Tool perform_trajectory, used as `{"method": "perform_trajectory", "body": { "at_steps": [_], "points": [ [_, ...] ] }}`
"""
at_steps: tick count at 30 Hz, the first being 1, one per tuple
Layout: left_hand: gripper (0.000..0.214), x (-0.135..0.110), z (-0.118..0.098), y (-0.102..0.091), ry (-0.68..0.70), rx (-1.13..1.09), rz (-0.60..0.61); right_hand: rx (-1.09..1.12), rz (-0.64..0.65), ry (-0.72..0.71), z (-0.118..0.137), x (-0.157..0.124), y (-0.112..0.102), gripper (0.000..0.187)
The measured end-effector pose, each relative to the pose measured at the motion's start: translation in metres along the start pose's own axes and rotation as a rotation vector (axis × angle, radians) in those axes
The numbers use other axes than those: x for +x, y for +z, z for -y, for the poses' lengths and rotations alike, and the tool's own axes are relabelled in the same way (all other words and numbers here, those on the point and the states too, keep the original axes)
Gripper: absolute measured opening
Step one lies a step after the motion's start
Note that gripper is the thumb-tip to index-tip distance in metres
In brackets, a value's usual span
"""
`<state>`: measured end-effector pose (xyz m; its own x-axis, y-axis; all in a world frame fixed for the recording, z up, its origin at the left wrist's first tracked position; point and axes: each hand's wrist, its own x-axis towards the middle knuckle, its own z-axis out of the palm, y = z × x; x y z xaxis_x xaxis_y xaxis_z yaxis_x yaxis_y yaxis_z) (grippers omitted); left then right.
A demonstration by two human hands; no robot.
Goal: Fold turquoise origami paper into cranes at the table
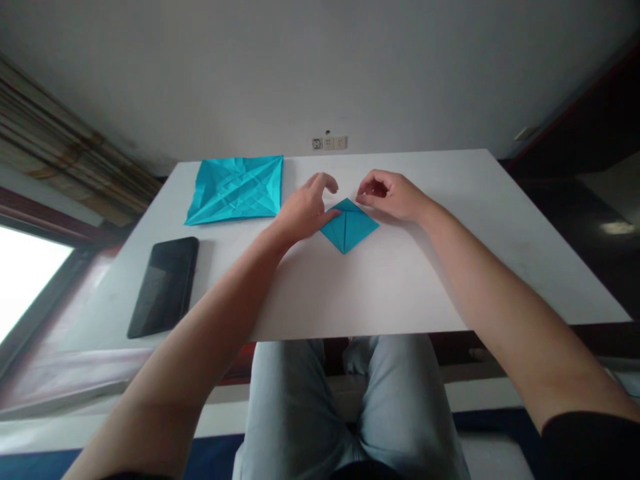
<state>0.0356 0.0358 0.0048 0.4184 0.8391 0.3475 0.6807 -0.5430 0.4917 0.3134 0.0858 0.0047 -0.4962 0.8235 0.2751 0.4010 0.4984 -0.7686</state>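
Note:
A small blue origami paper [357, 230], folded into a diamond with a crease down its middle and a folded band near its top, lies flat on the white table [370, 293]. My left hand [309, 208] rests at its left side, the thumb lying on the paper's upper left and the other fingers apart and curved above the table. At the upper right edge is my right hand [393, 193], its thumb and forefinger closed together by the paper's edge. Whether a bit of paper sits between those fingertips is hidden.
A larger creased blue sheet [237, 189] lies at the table's back left. Nearer on the left is a black smartphone [165, 287], beside my left forearm. Wall sockets [329, 143] show behind the table's far edge, and a curtain [65, 140] hangs at the left.

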Motion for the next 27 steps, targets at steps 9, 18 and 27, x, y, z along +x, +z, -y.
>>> {"method": "perform_trajectory", "body": {
  "at_steps": [9,18,27],
  "points": [
    [0.038,-0.001,-0.002,0.002,0.070,0.024,0.136,0.000,0.138,0.031,0.016,-0.006,0.004,0.044],
    [0.059,-0.003,-0.009,-0.009,0.015,-0.028,0.189,0.092,0.277,0.160,0.010,-0.004,-0.001,0.072],
    [0.046,0.001,0.010,-0.028,-0.109,-0.307,0.285,-0.006,0.377,0.020,0.005,-0.002,-0.013,0.042]
  ]
}}
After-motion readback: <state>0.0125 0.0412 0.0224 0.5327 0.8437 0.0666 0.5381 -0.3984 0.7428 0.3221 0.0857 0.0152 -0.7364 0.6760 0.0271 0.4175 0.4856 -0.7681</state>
